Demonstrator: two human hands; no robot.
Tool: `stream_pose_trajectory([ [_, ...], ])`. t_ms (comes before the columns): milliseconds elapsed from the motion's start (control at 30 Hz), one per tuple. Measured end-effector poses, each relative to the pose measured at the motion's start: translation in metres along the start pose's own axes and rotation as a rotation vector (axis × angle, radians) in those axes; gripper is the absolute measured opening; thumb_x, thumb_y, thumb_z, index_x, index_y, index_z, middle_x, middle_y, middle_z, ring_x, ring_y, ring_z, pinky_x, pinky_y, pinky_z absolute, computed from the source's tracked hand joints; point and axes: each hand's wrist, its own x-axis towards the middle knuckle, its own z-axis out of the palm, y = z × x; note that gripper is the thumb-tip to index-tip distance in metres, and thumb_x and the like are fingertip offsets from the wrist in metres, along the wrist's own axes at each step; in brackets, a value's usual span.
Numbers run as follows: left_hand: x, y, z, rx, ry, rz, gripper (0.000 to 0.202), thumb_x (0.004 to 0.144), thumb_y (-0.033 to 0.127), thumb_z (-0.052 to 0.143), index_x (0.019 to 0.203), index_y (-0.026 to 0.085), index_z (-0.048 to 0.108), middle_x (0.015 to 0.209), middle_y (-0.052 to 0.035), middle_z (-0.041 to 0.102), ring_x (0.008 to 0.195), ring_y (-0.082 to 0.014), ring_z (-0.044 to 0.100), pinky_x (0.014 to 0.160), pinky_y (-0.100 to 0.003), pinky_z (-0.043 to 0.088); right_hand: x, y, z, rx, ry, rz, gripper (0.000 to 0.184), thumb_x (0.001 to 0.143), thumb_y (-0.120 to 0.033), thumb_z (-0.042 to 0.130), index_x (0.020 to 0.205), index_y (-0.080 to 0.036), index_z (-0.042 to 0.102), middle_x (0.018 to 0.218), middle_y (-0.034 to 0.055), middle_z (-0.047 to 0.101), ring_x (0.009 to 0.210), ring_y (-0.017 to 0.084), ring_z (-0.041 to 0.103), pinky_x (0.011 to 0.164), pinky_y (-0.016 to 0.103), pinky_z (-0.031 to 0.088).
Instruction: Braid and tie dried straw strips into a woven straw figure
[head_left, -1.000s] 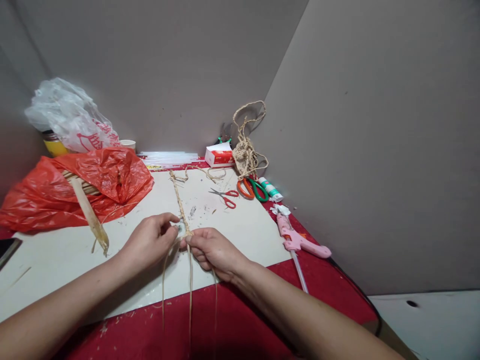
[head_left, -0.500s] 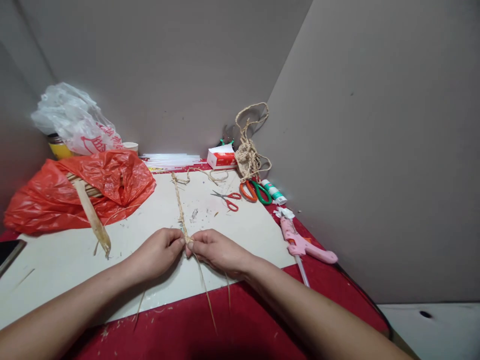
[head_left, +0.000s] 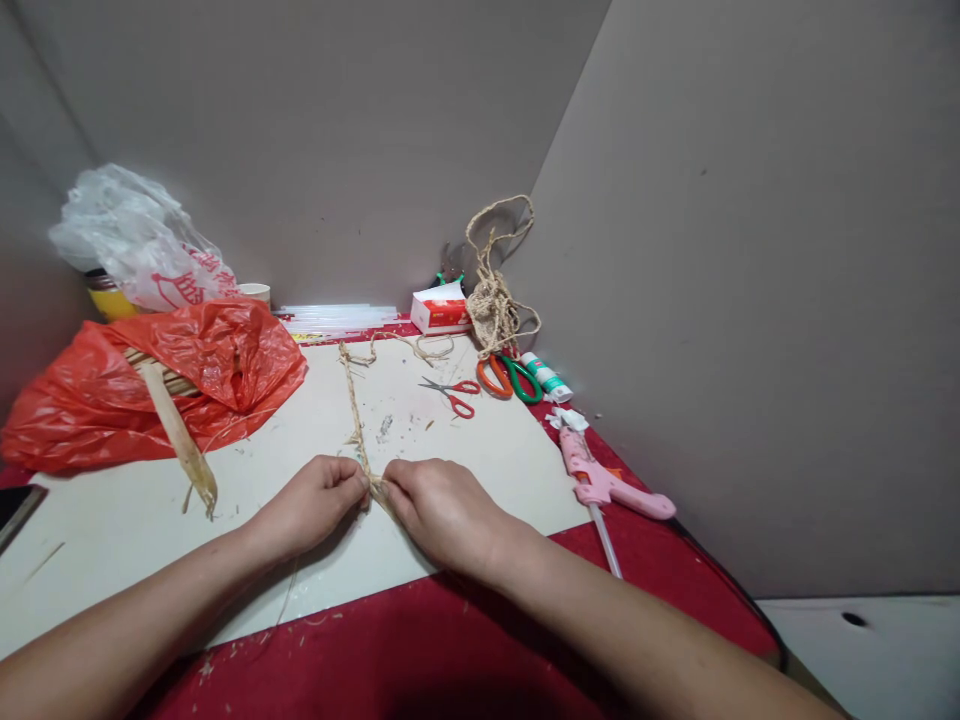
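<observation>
Left hand [head_left: 315,505] and right hand [head_left: 442,510], fingertips pressed together, both pinching near end of braided straw cord [head_left: 354,410]. Cord lies along white board [head_left: 480,450], running far. Right: small red scissors [head_left: 454,392], pink glue gun [head_left: 600,480]; left: red plastic bag [head_left: 150,385].

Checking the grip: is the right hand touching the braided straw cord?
Touching. The head view shows the right hand pinching the braided straw cord at its near end.

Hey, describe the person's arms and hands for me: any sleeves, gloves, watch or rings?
Both arms are bare as far as the picture shows: no sleeve reaches the left forearm or the right forearm. The left hand and right hand wear no gloves. No watch, bracelet or ring shows on the sides in view.
</observation>
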Motion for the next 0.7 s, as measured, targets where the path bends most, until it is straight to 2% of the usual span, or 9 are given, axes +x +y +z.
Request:
stream_pose_trajectory([
  [167, -0.002, 0.004, 0.003, -0.127, 0.003, -0.035, 0.031, 0.076, 0.041, 0.051, 0.061, 0.014, 0.051, 0.053, 0.0039, 0.042, 0.051, -0.0073, 0.032, 0.05, -0.021, 0.027, -0.007, -0.007, 0.01, 0.221, -0.016, -0.034, 0.029, 0.089, -0.027, 0.037, 0.075, -0.016, 0.06, 0.075, 0.0069, 0.066, 0.062, 0.014, 0.054, 0.055, 0.025, 0.031],
  [367, -0.005, 0.005, 0.008, -0.293, 0.007, -0.057, 0.031, 0.077, 0.04, 0.052, 0.061, 0.014, 0.053, 0.051, 0.0027, 0.047, 0.047, -0.0067, 0.035, 0.048, -0.021, 0.026, -0.016, -0.027, 0.024, -0.025, -0.071, 0.026, 0.03, 0.088, -0.022, 0.035, 0.102, -0.011, 0.059, 0.079, 0.015, 0.068, 0.062, 0.022, 0.059, 0.054, 0.03, 0.029],
  [433, -0.007, 0.01, 0.009, -0.29, 0.014, -0.068, 0.029, 0.076, 0.039, 0.055, 0.063, 0.013, 0.055, 0.051, 0.0027, 0.049, 0.047, -0.0065, 0.036, 0.048, -0.021, 0.026, -0.024, -0.031, 0.02, -0.077, -0.133, -0.045, 0.029, 0.088, -0.022, 0.035, 0.095, -0.011, 0.061, 0.074, 0.014, 0.068, 0.056, 0.021, 0.057, 0.051, 0.03, 0.026],
  [533, -0.011, 0.018, 0.009, -0.314, 0.033, -0.08, 0.025, 0.074, 0.037, 0.059, 0.068, 0.013, 0.057, 0.052, 0.0035, 0.05, 0.046, -0.0058, 0.035, 0.047, -0.02, 0.026, -0.035, -0.028, 0.005, 0.018, -0.181, -0.168, 0.03, 0.088, -0.034, 0.042, 0.075, -0.016, 0.062, 0.064, 0.0079, 0.064, 0.051, 0.016, 0.051, 0.05, 0.028, 0.025],
  [600, -0.012, 0.02, 0.008, -0.376, 0.013, -0.071, 0.025, 0.074, 0.037, 0.06, 0.068, 0.013, 0.055, 0.052, 0.0038, 0.049, 0.045, -0.0054, 0.035, 0.047, -0.019, 0.026, -0.035, -0.02, -0.007, 0.154, -0.071, -0.115, 0.035, 0.086, -0.043, 0.044, 0.069, -0.017, 0.059, 0.06, 0.004, 0.061, 0.051, 0.013, 0.048, 0.051, 0.026, 0.027],
  [700, -0.012, 0.021, 0.006, -0.454, -0.049, -0.077, 0.026, 0.074, 0.038, 0.061, 0.069, 0.014, 0.053, 0.049, 0.0062, 0.043, 0.043, -0.004, 0.029, 0.045, -0.019, 0.022, -0.02, -0.004, -0.015, 0.358, 0.183, 0.033, 0.03, 0.087, -0.039, 0.044, 0.075, -0.017, 0.059, 0.067, 0.0025, 0.06, 0.06, 0.012, 0.05, 0.057, 0.024, 0.032],
])
